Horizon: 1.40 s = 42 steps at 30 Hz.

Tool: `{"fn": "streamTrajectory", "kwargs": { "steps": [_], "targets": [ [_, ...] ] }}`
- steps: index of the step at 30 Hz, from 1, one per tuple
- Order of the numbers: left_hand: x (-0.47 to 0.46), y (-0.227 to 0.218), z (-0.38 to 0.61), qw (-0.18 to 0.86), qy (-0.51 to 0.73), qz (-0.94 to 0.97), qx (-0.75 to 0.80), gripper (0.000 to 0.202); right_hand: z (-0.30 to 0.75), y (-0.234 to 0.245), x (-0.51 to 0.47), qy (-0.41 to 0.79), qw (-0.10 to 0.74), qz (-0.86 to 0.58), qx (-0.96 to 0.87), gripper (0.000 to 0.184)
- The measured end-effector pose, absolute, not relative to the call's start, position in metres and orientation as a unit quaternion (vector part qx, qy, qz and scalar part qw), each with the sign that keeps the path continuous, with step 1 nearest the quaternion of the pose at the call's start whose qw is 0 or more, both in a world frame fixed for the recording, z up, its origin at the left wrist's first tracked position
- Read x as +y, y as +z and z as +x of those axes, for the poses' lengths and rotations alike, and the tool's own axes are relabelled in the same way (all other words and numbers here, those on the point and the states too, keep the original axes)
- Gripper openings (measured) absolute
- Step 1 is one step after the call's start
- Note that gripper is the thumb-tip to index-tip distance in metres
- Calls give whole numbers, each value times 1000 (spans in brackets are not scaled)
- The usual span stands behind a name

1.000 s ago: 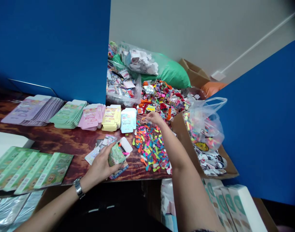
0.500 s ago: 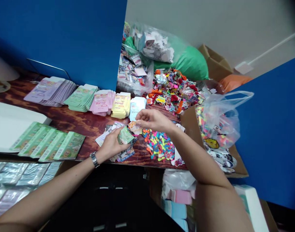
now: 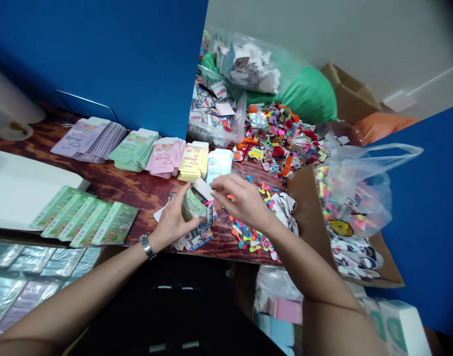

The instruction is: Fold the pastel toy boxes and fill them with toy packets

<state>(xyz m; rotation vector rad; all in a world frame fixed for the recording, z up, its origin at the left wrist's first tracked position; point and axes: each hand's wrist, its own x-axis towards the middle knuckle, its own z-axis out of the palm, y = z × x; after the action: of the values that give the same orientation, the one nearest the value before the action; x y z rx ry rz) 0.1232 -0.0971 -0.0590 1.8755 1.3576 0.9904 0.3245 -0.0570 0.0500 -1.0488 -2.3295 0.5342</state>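
The left-hand fingers (image 3: 181, 199) wrap a green-and-white folding carton (image 3: 192, 205), held clenched just above the desk (image 3: 152, 202) at lower centre, while the right-hand fingers (image 3: 221, 186) sit at its white end flap (image 3: 203, 188), too close to tell whether they touch. A loose grip could drop the carton onto the loose printed cards (image 3: 194, 241), and the right forearm (image 3: 304, 269) could sweep the bright cut-out shapes (image 3: 253, 238) off the desk's edge. Toward the upper left stand five stacks of flat cartons (image 3: 165, 155), and five green packets (image 3: 91, 222) lie left of the hands.
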Motion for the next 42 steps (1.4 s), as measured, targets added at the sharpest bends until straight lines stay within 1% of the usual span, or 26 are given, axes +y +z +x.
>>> {"fn": "streamTrajectory", "kwargs": {
  "steps": [2, 5, 7, 9, 12, 17, 23, 26, 31, 34, 36, 38, 40, 42],
  "targets": [
    [-95, -59, 122, 297, 393, 713, 499, 98, 330, 40, -64, 246, 305, -418, -820, 19],
    [-94, -60, 122, 284, 398, 727, 483, 101, 331, 14, -74, 422, 334, -446, -715, 35],
    [-94, -62, 122, 274, 390, 737, 479, 99, 328, -2, -79, 511, 354, -442, -647, 37],
    [-94, -64, 123, 265, 383, 744, 479, 97, 326, -10, -81, 550, 372, -445, -601, 35],
    [-93, -65, 121, 258, 371, 749, 485, 98, 328, -9, -81, 561, 374, -456, -581, 30],
    [-92, -63, 119, 250, 374, 750, 485, 100, 334, 0, -78, 468, 364, -488, -640, 25],
    [-94, -60, 121, 284, 385, 729, 490, 102, 326, -11, -80, 458, 352, -460, -674, 34],
    [-94, -60, 121, 280, 377, 732, 493, 101, 323, -8, -82, 385, 360, -479, -702, 30],
    [-92, -61, 118, 263, 358, 737, 510, 100, 325, 6, -83, 301, 374, -472, -739, 33],
    [-92, -61, 117, 250, 342, 746, 514, 97, 325, 14, -82, 223, 376, -469, -768, 30],
    [-93, -61, 118, 244, 330, 754, 512, 95, 325, 19, -80, 158, 356, -444, -807, 27],
    [-94, -60, 118, 244, 329, 758, 508, 95, 326, 21, -76, 108, 310, -412, -850, 27],
    [-94, -59, 118, 252, 337, 756, 501, 96, 329, 19, -71, 81, 262, -393, -878, 27],
    [-93, -58, 117, 266, 337, 754, 497, 95, 333, 14, -66, 72, 237, -388, -888, 22]
  ]
}}
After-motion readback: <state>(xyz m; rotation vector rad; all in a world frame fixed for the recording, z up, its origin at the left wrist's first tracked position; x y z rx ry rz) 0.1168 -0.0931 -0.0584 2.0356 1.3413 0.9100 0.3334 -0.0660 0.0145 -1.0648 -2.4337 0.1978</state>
